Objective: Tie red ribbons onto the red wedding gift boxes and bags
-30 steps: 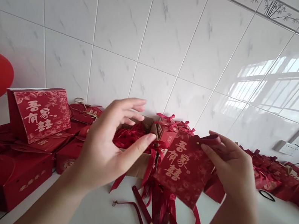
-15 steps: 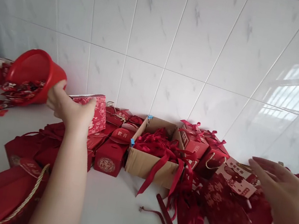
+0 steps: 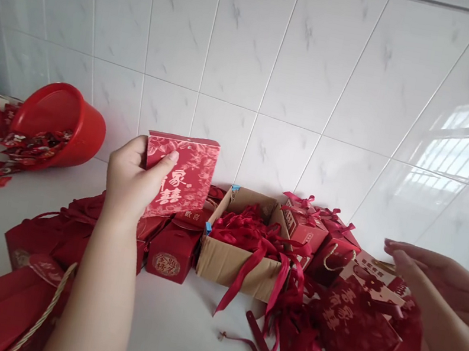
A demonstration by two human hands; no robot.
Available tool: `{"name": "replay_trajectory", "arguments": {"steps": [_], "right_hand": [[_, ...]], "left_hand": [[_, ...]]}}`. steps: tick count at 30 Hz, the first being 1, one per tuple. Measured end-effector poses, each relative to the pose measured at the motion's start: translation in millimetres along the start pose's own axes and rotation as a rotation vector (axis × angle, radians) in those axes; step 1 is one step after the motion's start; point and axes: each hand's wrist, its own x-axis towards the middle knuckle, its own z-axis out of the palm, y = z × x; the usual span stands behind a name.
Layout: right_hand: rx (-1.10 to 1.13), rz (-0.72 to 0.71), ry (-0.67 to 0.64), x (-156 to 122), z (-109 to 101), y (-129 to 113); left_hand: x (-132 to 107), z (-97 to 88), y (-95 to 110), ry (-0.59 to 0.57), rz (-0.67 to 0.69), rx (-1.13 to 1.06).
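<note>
A red floral gift box [image 3: 191, 177] with pale lettering is gripped in my left hand [image 3: 136, 174], thumb across its front face. It is held up above several red candy boxes [image 3: 169, 254], left of the cardboard box [image 3: 241, 269] full of red ribbons [image 3: 248, 228]. On the right, my right hand [image 3: 450, 307] hovers with its fingers stretched out and nothing seen in it. Below and left of that hand lie a dark red patterned box [image 3: 356, 324] and a pink printed box [image 3: 373, 276].
A red bucket [image 3: 91, 130] lies on its side at the left, spilling small wrapped sweets [image 3: 37, 145]. Red straps [image 3: 263, 348] and loose ribbons lie on the white table [image 3: 172, 333]. A rope-handled red box [image 3: 11, 300] stands front left; a tiled wall [image 3: 248, 40] rises behind.
My left hand has moved right and away from the bucket, bringing the floral gift box with it and turning its front toward me. My right hand has shifted slightly and stays on the right.
</note>
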Motion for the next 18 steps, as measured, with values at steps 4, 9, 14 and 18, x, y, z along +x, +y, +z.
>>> {"name": "replay_trajectory", "arguments": {"steps": [4, 9, 14, 18], "right_hand": [[0.165, -0.038, -0.113, -16.1, 14.2, -20.1], [0.464, -0.252, -0.237, -28.6, 27.3, -24.2], [0.509, -0.326, -0.223, -33.0, 33.8, -23.6], [0.592, -0.219, -0.277, -34.3, 27.7, -24.7]], "left_hand": [[-32.0, 19.3, 47.1, -0.12, -0.003, -0.295], [-73.2, 46.1, 73.9, -0.599, 0.021, -0.371], [-98.9, 57.8, 85.2, -0.874, 0.047, -0.436], [-103.4, 56.9, 85.7, -0.772, 0.053, -0.343]]}}
